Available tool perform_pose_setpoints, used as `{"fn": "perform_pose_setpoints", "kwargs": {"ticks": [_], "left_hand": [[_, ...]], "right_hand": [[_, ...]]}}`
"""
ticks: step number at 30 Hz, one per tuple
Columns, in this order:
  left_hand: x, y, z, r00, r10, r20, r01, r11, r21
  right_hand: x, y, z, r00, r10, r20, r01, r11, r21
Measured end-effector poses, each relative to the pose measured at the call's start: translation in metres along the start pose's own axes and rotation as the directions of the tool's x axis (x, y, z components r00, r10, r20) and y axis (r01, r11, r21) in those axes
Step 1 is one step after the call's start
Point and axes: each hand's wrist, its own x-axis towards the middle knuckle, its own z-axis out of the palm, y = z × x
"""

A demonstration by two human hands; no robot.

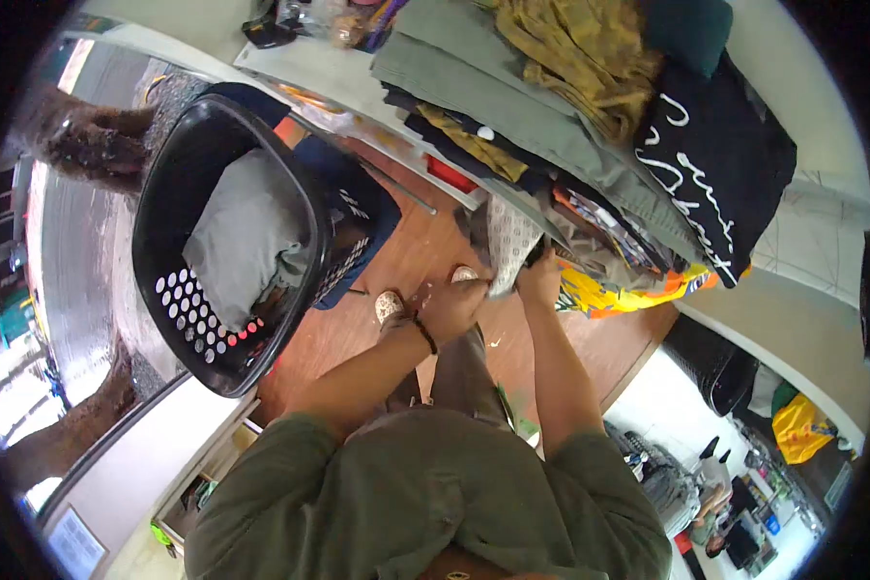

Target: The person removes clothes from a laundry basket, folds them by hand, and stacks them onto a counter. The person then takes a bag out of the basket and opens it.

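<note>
A white-and-grey patterned cloth (pixel 512 237) hangs at the front of the shelf, below the piled clothes. My left hand (pixel 451 311) is closed in a fist at its lower left edge. Close by, my right hand (pixel 539 278) is closed at the cloth's right side, where a small black part shows above the fingers; exactly what those fingers pinch is partly hidden. Just right of that hand hangs a yellow printed cloth (pixel 609 293). Above both hands lies a stack of folded grey-green clothes (pixel 512 97), with a black garment with white lettering (pixel 710 159) on its right.
A black laundry basket (pixel 314 208) stands on the left with a grey garment (pixel 246 232) inside. Behind it is a dark blue container (pixel 372 227). A mustard cloth (pixel 580 53) tops the pile. My feet are on the brown floor (pixel 338 338). A mirror (pixel 725 464) leans at lower right.
</note>
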Motion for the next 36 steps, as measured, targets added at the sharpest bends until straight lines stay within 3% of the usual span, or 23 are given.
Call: {"fn": "perform_pose_setpoints", "kwargs": {"ticks": [3, 5, 6, 7, 10, 12, 16, 19, 21, 22, 24, 26, 27, 29, 31, 33, 34, 35, 36], "left_hand": [[-0.011, 0.014, -0.013, 0.992, 0.107, -0.070, -0.105, 0.994, 0.035], [-0.014, 0.026, -0.025, 0.983, 0.181, -0.039, -0.180, 0.983, 0.019], [-0.018, 0.031, -0.031, 0.976, 0.218, -0.024, -0.217, 0.976, 0.015], [-0.029, 0.023, -0.026, 0.974, 0.190, 0.122, -0.183, 0.981, -0.064], [-0.055, 0.050, -0.047, 0.964, 0.198, 0.178, -0.201, 0.980, -0.003], [-0.075, 0.073, -0.067, 0.976, 0.202, 0.077, -0.196, 0.978, -0.068], [-0.085, 0.125, -0.134, 0.970, 0.238, -0.048, -0.242, 0.966, -0.093], [-0.088, 0.166, -0.196, 0.913, 0.374, -0.161, -0.376, 0.926, 0.013], [-0.095, 0.173, -0.218, 0.812, 0.516, -0.272, -0.501, 0.856, 0.126], [-0.098, 0.183, -0.236, 0.769, 0.544, -0.334, -0.505, 0.839, 0.203], [-0.098, 0.212, -0.272, 0.663, 0.591, -0.460, -0.481, 0.807, 0.344], [-0.097, 0.234, -0.304, 0.502, 0.560, -0.659, -0.321, 0.828, 0.460], [-0.098, 0.245, -0.317, 0.400, 0.501, -0.767, -0.145, 0.861, 0.487], [-0.092, 0.257, -0.350, 0.237, 0.365, -0.900, -0.088, 0.931, 0.355], [-0.082, 0.259, -0.381, 0.185, 0.318, -0.930, -0.481, 0.854, 0.196], [-0.071, 0.252, -0.407, 0.161, 0.260, -0.952, -0.794, 0.608, 0.032], [-0.073, 0.240, -0.417, 0.090, 0.422, -0.902, -0.624, 0.730, 0.279], [-0.075, 0.228, -0.426, 0.014, 0.574, -0.819, -0.362, 0.766, 0.531], [-0.077, 0.216, -0.435, -0.060, 0.702, -0.710, -0.096, 0.703, 0.704]], "right_hand": [[-0.040, -0.010, -0.008, 0.987, -0.042, 0.156, 0.031, 0.997, 0.072], [-0.082, -0.033, -0.023, 0.972, -0.019, 0.236, 0.021, 1.000, -0.005], [-0.100, -0.030, -0.018, 0.961, -0.068, 0.267, 0.053, 0.997, 0.063], [-0.122, -0.024, -0.009, 0.946, -0.115, 0.303, 0.077, 0.988, 0.134], [-0.172, -0.002, 0.009, 0.872, -0.245, 0.423, 0.100, 0.936, 0.337], [-0.189, 0.012, 0.011, 0.806, -0.319, 0.498, 0.068, 0.886, 0.458], [-0.203, -0.027, -0.071, 0.784, -0.568, 0.251, 0.407, 0.776, 0.482], [-0.214, -0.087, -0.152, 0.687, -0.726, 0.026, 0.671, 0.648, 0.362], [-0.222, -0.108, -0.184, 0.636, -0.771, -0.022, 0.752, 0.613, 0.243], [-0.231, -0.125, -0.204, 0.665, -0.747, -0.012, 0.719, 0.636, 0.279], [-0.251, -0.159, -0.241, 0.609, -0.776, -0.165, 0.792, 0.585, 0.176], [-0.270, -0.196, -0.265, 0.422, -0.802, -0.422, 0.899, 0.432, 0.078], [-0.283, -0.217, -0.276, 0.390, -0.793, -0.468, 0.897, 0.442, 0.000], [-0.311, -0.254, -0.291, 0.341, -0.763, -0.549, 0.896, 0.440, -0.054], [-0.323, -0.287, -0.294, 0.278, -0.727, -0.628, 0.916, 0.397, -0.055], [-0.324, -0.319, -0.289, 0.163, -0.721, -0.673, 0.934, 0.333, -0.132], [-0.321, -0.334, -0.283, 0.082, -0.728, -0.681, 0.939, 0.286, -0.193], [-0.319, -0.346, -0.275, 0.115, -0.770, -0.628, 0.941, 0.287, -0.180], [-0.313, -0.356, -0.263, 0.147, -0.815, -0.561, 0.927, 0.312, -0.210]]}}
